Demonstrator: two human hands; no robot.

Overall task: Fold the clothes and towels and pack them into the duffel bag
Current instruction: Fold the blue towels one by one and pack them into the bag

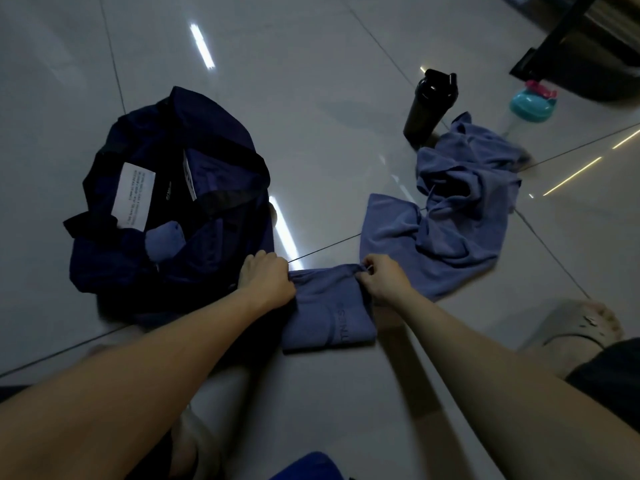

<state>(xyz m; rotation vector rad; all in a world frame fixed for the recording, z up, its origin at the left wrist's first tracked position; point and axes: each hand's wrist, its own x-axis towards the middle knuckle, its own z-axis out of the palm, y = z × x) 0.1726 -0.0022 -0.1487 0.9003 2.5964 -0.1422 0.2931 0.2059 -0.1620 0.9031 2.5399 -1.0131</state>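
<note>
A blue-grey folded garment (327,308), a compact rectangle with faint lettering near its right edge, is laid on the tiled floor (311,116) just right of the open navy duffel bag (166,216). Its far corners are pinched by the left hand (266,280) and right hand (384,277). A crumpled blue towel (453,216) is spread nearby.

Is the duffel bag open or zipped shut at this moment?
Open. The duffel bag gapes on the floor, its mouth showing a white label and blue cloth inside.
</note>
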